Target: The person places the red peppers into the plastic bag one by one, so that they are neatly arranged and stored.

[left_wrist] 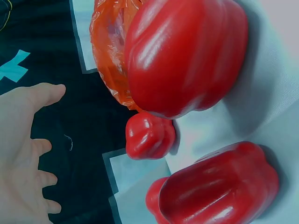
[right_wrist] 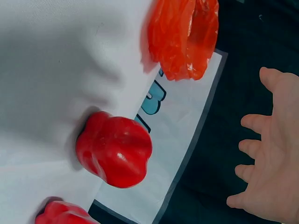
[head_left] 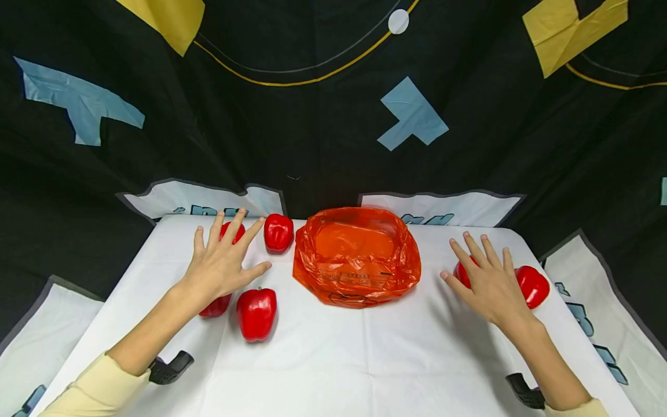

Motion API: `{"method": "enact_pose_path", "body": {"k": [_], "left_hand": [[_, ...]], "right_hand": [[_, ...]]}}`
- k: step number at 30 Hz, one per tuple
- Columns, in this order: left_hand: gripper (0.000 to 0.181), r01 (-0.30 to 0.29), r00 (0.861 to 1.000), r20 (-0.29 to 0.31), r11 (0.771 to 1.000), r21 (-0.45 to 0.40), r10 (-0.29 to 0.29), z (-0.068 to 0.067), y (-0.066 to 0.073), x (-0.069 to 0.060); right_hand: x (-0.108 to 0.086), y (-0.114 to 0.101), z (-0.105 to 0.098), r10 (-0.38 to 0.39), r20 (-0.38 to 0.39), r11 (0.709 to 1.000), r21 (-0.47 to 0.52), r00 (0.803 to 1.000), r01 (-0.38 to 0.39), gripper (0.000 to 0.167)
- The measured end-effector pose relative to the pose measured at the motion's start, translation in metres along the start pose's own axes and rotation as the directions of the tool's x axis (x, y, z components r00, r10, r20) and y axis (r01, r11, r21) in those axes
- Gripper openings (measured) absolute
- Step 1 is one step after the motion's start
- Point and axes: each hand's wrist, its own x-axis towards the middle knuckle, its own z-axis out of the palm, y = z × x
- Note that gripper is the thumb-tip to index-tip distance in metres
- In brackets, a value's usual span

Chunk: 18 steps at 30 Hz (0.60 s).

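An orange-red plastic bag [head_left: 359,284] stands with its mouth spread wide at the middle of the white table. Left of it lie several red bell peppers: one near the front [head_left: 257,314], one at the back [head_left: 278,233], others partly covered by my left hand [head_left: 219,266]. That hand hovers over them, fingers spread, holding nothing. On the bag's other side, my right hand [head_left: 492,286] is held above two more red bell peppers [head_left: 532,286], also with spread fingers. The right wrist view shows a pepper [right_wrist: 114,149] on the cloth, apart from the hand.
The table [head_left: 312,359] has a white cloth cover. Behind it hangs a black cloth [head_left: 312,139] with blue and yellow shapes and white patches along its lower part. Each forearm wears a black wrist mount [head_left: 171,368].
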Motion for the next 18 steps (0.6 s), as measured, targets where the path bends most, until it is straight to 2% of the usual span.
{"method": "enact_pose_path", "body": {"k": [5, 13, 18], "left_hand": [[0.097, -0.006, 1.000, -0.008, 1.000, -0.009, 0.006, -0.0006, 0.0002, -0.0014], [0.094, -0.058, 0.998, -0.040, 0.998, -0.038, 0.056, 0.0005, -0.0017, -0.0055], [0.092, -0.064, 0.997, -0.046, 0.997, -0.052, 0.061, 0.0007, -0.0023, -0.0075]], "right_hand": [[0.0001, -0.0006, 0.0014, -0.004, -0.006, 1.000, 0.005, 1.000, 0.004, 0.080], [0.0001, -0.0001, 0.0034, -0.015, -0.016, 1.000, 0.023, 1.000, 0.016, 0.079], [0.0000, -0.0006, 0.0039, -0.020, -0.026, 0.999, 0.042, 0.999, 0.021, 0.078]]}}
